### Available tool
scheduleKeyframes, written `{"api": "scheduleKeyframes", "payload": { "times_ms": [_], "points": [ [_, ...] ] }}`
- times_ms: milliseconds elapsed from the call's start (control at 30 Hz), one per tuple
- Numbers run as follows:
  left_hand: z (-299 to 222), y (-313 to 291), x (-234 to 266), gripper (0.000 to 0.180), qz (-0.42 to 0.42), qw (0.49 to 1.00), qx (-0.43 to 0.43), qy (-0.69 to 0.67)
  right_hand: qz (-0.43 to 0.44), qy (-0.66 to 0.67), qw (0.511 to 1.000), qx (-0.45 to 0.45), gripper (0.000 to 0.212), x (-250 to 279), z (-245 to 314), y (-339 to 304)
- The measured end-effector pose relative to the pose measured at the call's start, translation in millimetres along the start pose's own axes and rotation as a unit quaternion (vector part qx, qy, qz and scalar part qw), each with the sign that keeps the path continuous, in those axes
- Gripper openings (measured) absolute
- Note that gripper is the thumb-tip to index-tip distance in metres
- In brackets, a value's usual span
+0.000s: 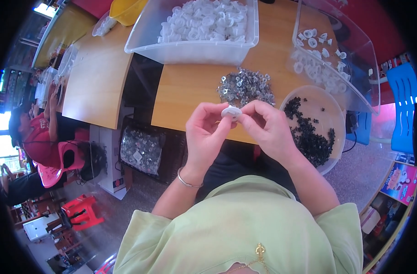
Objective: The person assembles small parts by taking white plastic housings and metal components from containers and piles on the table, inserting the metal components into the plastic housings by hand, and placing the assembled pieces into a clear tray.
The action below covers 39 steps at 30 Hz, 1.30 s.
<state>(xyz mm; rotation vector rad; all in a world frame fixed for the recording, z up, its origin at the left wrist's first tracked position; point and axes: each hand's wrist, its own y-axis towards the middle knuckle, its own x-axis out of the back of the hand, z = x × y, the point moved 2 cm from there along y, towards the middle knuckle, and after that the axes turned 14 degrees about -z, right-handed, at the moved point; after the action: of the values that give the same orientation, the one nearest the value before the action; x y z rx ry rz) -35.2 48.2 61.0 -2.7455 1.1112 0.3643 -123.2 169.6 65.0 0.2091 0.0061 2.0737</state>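
A small round white plastic part [231, 112] is pinched between my two hands, just over the front edge of the wooden table. My left hand [206, 130] grips its left side between thumb and fingertips. From the right, my right hand [269, 130] presses thumb and forefinger against the same part; whether something tiny sits under those fingertips is hidden. Just beyond my fingers lies a pile of small shiny metal pieces [246, 86]. To the right of my right hand, a round clear tray [326, 160] holds small black pieces [309, 132].
A large clear bin [195, 51] full of white plastic parts stands at the back. Another clear bin [370, 96] with similar parts is at the right. A bag of metal pieces [141, 150] sits below table height at left. A person in red [42, 141] sits farther left.
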Motion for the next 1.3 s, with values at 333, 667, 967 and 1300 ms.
{"api": "scheduleKeyframes", "payload": {
  "times_ms": [333,667,967,1300],
  "points": [
    [-6,8,4,0.013,0.042,0.993,0.034,0.101,0.035,-0.072,0.997,-0.017,0.013,6,10,2],
    [-12,10,5,0.013,0.071,0.972,0.004,0.225,0.063,-0.102,0.993,-0.005,0.011,8,13,1],
    [-7,10,5,0.011,0.082,0.982,0.05,0.163,0.059,-0.111,0.992,0.009,0.011,7,13,1],
    [-2,10,4,0.012,0.079,0.986,0.06,0.138,0.049,-0.101,0.994,0.007,0.01,6,11,0]
  ]
}}
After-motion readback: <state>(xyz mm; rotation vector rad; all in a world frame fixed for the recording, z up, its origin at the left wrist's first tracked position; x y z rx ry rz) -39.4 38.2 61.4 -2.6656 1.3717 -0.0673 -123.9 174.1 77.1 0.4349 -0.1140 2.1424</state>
